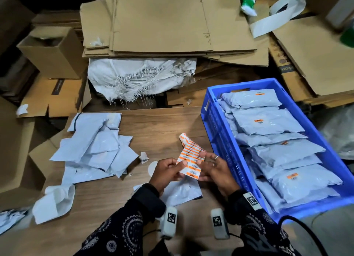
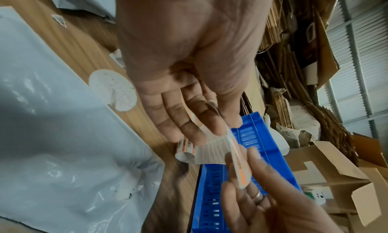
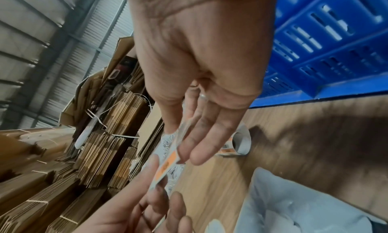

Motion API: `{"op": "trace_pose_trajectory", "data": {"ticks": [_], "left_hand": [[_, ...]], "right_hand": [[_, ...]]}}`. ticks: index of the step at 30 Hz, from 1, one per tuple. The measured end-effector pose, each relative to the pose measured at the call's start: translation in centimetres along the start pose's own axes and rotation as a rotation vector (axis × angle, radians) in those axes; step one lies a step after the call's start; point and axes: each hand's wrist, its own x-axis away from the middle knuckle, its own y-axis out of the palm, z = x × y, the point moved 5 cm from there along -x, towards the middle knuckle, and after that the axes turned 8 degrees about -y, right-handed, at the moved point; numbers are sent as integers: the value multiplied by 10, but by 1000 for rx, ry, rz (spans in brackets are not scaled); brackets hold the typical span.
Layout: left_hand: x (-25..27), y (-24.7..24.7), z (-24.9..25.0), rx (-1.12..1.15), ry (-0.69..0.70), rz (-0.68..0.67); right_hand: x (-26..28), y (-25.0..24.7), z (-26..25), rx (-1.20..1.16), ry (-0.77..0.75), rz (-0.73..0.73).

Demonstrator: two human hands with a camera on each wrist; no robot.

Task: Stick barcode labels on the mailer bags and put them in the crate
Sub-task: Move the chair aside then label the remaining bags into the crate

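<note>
Between left hand (image 1: 168, 167) and right hand (image 1: 214, 169): barcode label strip (image 1: 191, 158), pinched by both. Beneath the hands, unlabelled mailer bag (image 1: 182, 190); beside the right hand, blue crate (image 1: 216, 133) of labelled bags.

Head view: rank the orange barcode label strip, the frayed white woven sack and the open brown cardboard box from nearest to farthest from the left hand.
1. Orange barcode label strip: pinched in the left hand.
2. Frayed white woven sack: beyond the table, straight ahead.
3. Open brown cardboard box: far left, farthest.
</note>
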Motion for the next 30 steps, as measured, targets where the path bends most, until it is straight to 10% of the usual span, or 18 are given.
{"op": "trace_pose_trajectory", "data": {"ticks": [6,12,30], "left_hand": [[7,-6,-12,56,-76,-134],[6,8,-11,187,-107,-107],[-7,42,-4,80,-18,-181]], "right_hand": [[-5,-9,10,144,-114,153],[25,2,-14,877,-535,256],[24,-15,-1,715,-185,282]]}}
